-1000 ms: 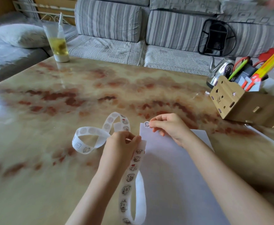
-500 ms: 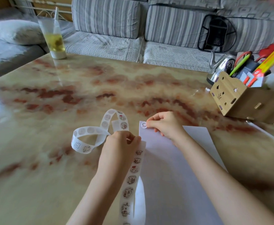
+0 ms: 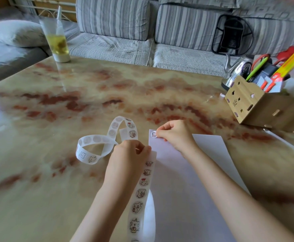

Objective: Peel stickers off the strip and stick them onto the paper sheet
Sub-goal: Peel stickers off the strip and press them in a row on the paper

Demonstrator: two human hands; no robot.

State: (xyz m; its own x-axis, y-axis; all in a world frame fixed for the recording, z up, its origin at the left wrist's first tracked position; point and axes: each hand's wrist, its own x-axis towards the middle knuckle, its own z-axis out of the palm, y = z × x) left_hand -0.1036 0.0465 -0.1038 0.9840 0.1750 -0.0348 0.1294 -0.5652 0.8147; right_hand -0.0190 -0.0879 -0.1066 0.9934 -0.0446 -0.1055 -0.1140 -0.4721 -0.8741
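A long white, half-transparent backing strip with small round cartoon stickers (image 3: 143, 189) is held by the left hand (image 3: 130, 154), whose fingers are curled and pinch the strip near the left edge of the white rectangular paper sheet (image 3: 186, 189). From this hand one part of the strip runs towards the person, along the left edge of the sheet and partly over it, with printed stickers seen on it in a row. The other part is laid in loose loops on the glossy marble-patterned table (image 3: 73, 102), to the left of the sheet and beyond the hand. The sheet is laid flat on the table in front of the person. At its far left corner one small round sticker (image 3: 153, 134) is seen, and its right edge is pinched by the thumb and forefinger of the right hand (image 3: 174, 135), the other fingers being curled in. Whether this sticker is already fully pressed on the paper cannot be told. At the right side of the table a light wooden organiser box (image 3: 257, 107) with pens and scissors is placed, well apart from the sheet, and a shiny metal kettle (image 3: 237, 70) is seen just behind it. A clear plastic cup of yellowish drink (image 3: 58, 42) is placed at the far left edge of the table. Behind the table a grey striped sofa (image 3: 113, 20) is seen.
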